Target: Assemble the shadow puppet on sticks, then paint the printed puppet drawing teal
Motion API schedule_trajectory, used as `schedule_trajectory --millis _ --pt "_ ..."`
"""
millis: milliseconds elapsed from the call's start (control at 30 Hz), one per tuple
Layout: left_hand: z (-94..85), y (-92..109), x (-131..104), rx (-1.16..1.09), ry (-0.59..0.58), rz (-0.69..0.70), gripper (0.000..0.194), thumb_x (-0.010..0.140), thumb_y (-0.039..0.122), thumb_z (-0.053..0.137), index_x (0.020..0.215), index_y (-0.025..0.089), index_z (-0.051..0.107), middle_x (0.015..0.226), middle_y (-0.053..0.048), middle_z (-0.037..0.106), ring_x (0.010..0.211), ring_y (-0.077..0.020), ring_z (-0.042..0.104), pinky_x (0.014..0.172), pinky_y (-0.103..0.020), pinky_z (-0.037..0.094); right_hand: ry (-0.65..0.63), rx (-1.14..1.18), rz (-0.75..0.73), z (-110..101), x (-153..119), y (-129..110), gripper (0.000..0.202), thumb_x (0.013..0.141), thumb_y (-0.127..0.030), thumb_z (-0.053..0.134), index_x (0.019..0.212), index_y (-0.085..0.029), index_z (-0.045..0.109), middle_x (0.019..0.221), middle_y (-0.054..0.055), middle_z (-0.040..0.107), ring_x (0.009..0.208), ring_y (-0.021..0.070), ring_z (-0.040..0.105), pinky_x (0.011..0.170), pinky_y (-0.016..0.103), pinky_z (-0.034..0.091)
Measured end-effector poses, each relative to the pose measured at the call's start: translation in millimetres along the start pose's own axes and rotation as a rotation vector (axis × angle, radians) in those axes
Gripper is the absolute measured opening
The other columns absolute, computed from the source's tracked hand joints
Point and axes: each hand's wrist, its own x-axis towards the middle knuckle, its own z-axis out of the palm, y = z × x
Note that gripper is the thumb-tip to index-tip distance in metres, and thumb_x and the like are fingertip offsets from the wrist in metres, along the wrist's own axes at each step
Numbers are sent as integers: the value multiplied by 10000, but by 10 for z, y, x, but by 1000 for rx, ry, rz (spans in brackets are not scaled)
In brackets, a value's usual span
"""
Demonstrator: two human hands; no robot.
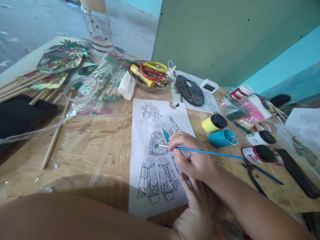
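A white sheet (pixel 136 150) printed with black outline figures lies on the wooden table. My right hand (pixel 190 153) pinches a thin blue paintbrush (pixel 210 153), its tip touching a figure near the middle of the sheet. Teal paint marks that figure and the one just above it. My left hand (pixel 193 206) is below the right one, at the sheet's lower right edge, its fingers stretched out and partly covered by the right hand. An uncapped teal paint jar (pixel 220 138) rests to the right of the sheet.
Yellow (pixel 210 124), white (pixel 256 137) and red-labelled (pixel 252 154) jars stand or lie at right, near pliers (pixel 252 171). Behind are a metal bowl (pixel 150 88) of tools and a dark palette (pixel 190 91). Wooden sticks (pixel 56 140) and a phone-like black object (pixel 22 113) lie left.
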Motion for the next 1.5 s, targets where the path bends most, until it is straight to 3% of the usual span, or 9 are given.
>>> schedule_trajectory --millis 733,1500 --pt "6 23 4 33 -18 8 411 922 410 581 1262 179 565 1274 -98 599 1103 -236 610 908 -475 548 2 29 69 -1 17 4 143 852 -123 495 899 -225 584 824 19 630 846 186 604 773 378 511" --pt "36 24 -16 25 11 23 427 923 415 576 1282 184 555 1310 -103 581 1145 -250 592 941 -499 529 3 -2 16 17 12 -6 174 850 -95 507 924 -236 577 851 15 650 898 195 621 827 392 522"
